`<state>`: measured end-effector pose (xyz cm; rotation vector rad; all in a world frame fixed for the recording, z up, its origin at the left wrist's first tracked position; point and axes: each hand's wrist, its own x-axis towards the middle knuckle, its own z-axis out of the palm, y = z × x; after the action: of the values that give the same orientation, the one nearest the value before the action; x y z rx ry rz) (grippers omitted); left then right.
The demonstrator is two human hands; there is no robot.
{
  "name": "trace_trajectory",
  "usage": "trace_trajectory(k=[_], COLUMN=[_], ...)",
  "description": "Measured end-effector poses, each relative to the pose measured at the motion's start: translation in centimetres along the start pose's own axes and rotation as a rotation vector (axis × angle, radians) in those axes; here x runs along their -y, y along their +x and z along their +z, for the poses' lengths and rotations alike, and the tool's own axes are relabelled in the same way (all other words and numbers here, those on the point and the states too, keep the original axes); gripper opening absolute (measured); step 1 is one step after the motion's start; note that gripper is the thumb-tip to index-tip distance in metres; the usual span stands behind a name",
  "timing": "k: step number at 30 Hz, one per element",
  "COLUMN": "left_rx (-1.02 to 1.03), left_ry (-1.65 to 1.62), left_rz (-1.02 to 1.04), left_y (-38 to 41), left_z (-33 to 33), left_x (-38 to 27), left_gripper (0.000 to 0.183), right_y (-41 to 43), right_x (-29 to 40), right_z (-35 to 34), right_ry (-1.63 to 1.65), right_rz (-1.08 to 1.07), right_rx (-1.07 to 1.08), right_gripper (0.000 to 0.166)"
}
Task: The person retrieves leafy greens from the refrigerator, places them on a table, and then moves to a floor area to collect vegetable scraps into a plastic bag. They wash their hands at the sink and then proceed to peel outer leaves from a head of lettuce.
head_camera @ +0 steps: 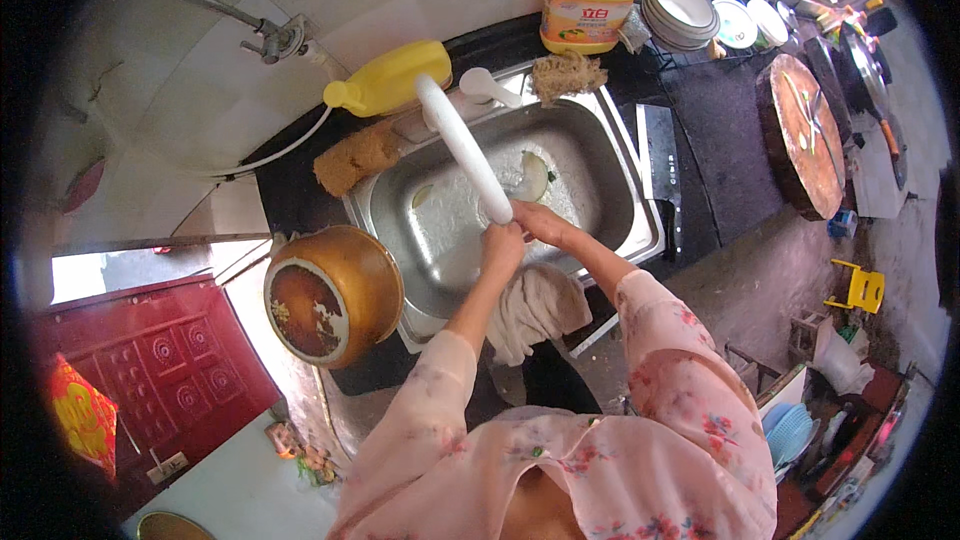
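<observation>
My left hand (501, 246) and my right hand (541, 223) meet under the end of the white curved faucet (461, 142), over the near part of the steel sink (592, 157). The faucet's end partly covers them, and whether they hold anything cannot be told. A pale green piece of rind or peel (535, 176) lies in the basin, with a smaller piece (422, 197) to its left. A light cloth (540, 307) hangs over the sink's near edge, just below my hands.
An upturned brown pot (334, 296) stands left of the sink. A cleaver (658, 157) lies to the right, before a round wooden chopping board (802, 139). Yellow bottles (397, 79), a fibre scrubber (568, 76) and stacked plates (681, 13) line the back.
</observation>
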<state>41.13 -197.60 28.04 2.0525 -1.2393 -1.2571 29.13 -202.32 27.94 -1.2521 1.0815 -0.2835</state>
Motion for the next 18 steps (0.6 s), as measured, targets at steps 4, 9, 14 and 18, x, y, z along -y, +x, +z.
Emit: trace_trajectory(k=[4,9,14,18], left_rx=[-0.128,0.020,0.133,-0.020], left_ry=[-0.125,-0.355,-0.275,-0.203], left_rz=[-0.088,-0.477,0.000,0.361], left_y=[0.2,0.7,6.0,9.5], left_z=[-0.6,-2.5,4.9,3.7], left_x=[1.2,0.9,12.1,12.6], left_gripper=[0.030,0.024,0.024,0.026], right_y=[4.8,6.6,5.1,3.5], right_x=[-8.2,-8.5,-10.4,-10.6], right_z=[-4.5,-1.2,0.1,-2.4], right_ry=[-0.718,-1.267,-1.260,-1.478], right_rz=[0.183,0.214,0.113,0.109], right_rx=[-0.242,-0.201,-0.005,0.052], right_gripper=[0.068,0.071,0.037,0.027])
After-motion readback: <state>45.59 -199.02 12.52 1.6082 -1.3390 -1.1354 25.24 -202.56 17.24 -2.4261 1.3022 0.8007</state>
